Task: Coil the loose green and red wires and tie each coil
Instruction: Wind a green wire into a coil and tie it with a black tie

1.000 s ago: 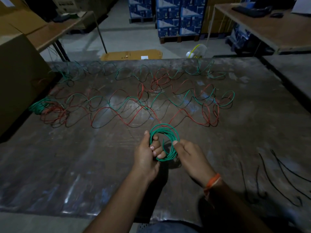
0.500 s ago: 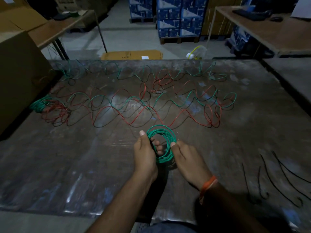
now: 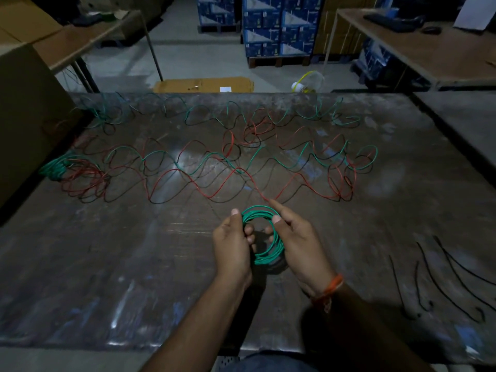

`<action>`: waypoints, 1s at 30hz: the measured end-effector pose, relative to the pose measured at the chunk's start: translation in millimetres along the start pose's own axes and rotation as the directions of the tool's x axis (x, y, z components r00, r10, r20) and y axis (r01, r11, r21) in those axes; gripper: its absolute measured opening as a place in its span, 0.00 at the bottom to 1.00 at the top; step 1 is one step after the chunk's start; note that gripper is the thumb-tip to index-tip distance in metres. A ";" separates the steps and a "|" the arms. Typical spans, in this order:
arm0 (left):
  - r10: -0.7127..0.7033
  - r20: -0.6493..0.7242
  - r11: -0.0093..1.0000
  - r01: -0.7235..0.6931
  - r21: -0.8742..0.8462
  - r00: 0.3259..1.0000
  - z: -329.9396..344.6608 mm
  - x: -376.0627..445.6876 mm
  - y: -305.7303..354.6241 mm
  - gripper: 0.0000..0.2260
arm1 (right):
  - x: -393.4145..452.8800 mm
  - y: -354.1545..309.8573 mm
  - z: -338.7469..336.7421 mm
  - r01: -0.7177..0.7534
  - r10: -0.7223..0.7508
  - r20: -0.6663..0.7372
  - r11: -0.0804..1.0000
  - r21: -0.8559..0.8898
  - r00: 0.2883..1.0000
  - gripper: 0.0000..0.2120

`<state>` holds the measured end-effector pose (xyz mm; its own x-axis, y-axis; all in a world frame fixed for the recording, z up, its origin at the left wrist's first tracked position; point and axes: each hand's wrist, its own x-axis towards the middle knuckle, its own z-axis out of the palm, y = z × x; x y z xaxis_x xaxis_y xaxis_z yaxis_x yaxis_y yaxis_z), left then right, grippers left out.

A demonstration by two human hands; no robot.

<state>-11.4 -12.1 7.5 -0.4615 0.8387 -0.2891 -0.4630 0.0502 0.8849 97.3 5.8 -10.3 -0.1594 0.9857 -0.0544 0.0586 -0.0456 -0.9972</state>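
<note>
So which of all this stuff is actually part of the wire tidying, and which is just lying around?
Part of the job:
- green coil, gripped by the left hand and right hand
- loose red and green wires spread over the table
- short black wires, possibly ties

Just lying about:
- cardboard box
- flat carton on the floor
- stacked blue boxes
- keyboard

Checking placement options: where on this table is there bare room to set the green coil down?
Bare tabletop lies left of the left hand, below the loose red and green wires. Another patch sits between the right hand and the black wire pieces. The table's far half is crowded. Both hands hold the green coil.
</note>
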 end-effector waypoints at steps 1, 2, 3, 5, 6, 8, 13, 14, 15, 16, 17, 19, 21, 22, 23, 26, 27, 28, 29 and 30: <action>0.008 0.002 1.000 -0.008 0.007 1.000 -2.2 2.7 -0.6 0.15 | -0.2 1.3 3.5 -0.027 0.028 -0.015 0.998 0.055 0.999 0.18; 0.018 0.004 1.000 -0.018 0.024 1.000 -4.3 5.9 -1.7 0.14 | -0.5 2.5 7.4 -0.056 0.061 -0.034 0.990 0.126 0.998 0.17; 0.027 0.008 0.998 -0.027 0.049 1.000 -6.1 8.6 -2.9 0.14 | -0.8 3.1 12.1 -0.083 0.097 -0.055 0.973 0.214 0.994 0.16; 0.034 0.023 0.995 -0.036 0.092 0.999 -8.7 13.1 -5.8 0.13 | 0.2 4.5 21.3 -0.134 0.183 -0.095 0.913 0.385 0.979 0.14; 0.031 0.035 0.994 -0.034 0.100 0.999 -9.5 14.3 -6.6 0.13 | 0.7 4.3 25.1 -0.143 0.214 -0.116 0.885 0.443 0.970 0.13; 0.023 0.074 0.994 -0.030 0.100 0.997 -10.9 17.1 -7.2 0.13 | 3.2 7.3 32.0 -0.120 0.230 -0.184 0.875 0.469 0.956 0.13; 0.035 0.166 0.987 -0.060 0.148 0.986 -13.7 23.1 -1.7 0.16 | 4.7 15.8 46.2 0.020 0.135 -0.331 0.905 0.425 0.934 0.12; 0.037 0.183 0.984 -0.068 0.163 0.982 -13.6 24.0 -1.3 0.17 | 3.0 15.5 46.7 0.048 0.107 -0.351 0.913 0.405 0.930 0.13; 0.035 0.205 0.981 -0.072 0.179 0.978 -13.0 24.7 -1.9 0.17 | 1.8 16.0 45.9 0.073 0.081 -0.373 0.921 0.383 0.924 0.15; 0.021 0.226 0.979 -0.066 0.193 0.974 -11.3 24.8 -3.3 0.17 | 0.2 16.6 43.2 0.093 0.061 -0.393 0.928 0.361 0.918 0.15; -0.006 0.249 0.978 -0.046 0.204 0.969 -8.7 24.0 -4.9 0.17 | -1.7 17.8 39.1 0.111 0.047 -0.420 0.932 0.345 0.906 0.15; -0.049 0.296 0.975 -0.018 0.221 0.954 -0.7 21.5 -9.2 0.17 | -5.7 18.2 29.1 0.153 0.025 -0.456 0.924 0.350 0.889 0.15; -0.041 0.339 0.971 -0.043 0.236 0.940 7.8 17.1 -14.8 0.15 | -10.9 17.1 17.8 0.175 0.021 -0.469 0.913 0.369 0.883 0.16; -0.014 0.352 0.966 -0.078 0.247 0.936 11.7 14.7 -18.3 0.14 | -12.9 18.7 11.5 0.169 0.023 -0.464 0.914 0.368 0.886 0.15; 0.022 0.359 0.956 -0.125 0.267 0.933 15.2 12.4 -22.1 0.14 | -15.4 20.1 4.8 0.160 0.022 -0.454 0.920 0.358 0.891 0.14; 0.161 0.342 0.886 -0.288 0.363 0.926 25.5 9.9 -33.0 0.19 | -23.0 20.7 -18.0 0.118 -0.006 -0.383 0.956 0.269 0.924 0.14; 0.196 0.316 0.870 -0.313 0.380 0.928 29.8 9.6 -36.6 0.18 | -26.2 19.2 -27.0 0.104 -0.020 -0.354 0.970 0.221 0.935 0.15; 0.216 0.288 0.867 -0.319 0.382 0.933 34.3 8.9 -40.9 0.16 | -28.9 17.7 -36.4 0.098 -0.033 -0.328 0.978 0.182 0.944 0.15; 0.229 0.268 0.869 -0.320 0.376 0.936 38.8 7.1 -45.7 0.15 | -31.0 17.5 -46.8 0.089 -0.042 -0.315 0.987 0.137 0.948 0.15; 0.239 0.258 0.871 -0.324 0.368 0.936 44.1 3.2 -50.4 0.13 | -33.5 16.6 -56.5 0.086 -0.053 -0.306 0.992 0.095 0.950 0.15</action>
<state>43.8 12.0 -22.0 -0.3477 0.9370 0.0351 0.0247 -0.0282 0.9993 159.4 -18.8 -22.2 0.1474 0.9889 0.0168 -0.0495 0.0243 -0.9985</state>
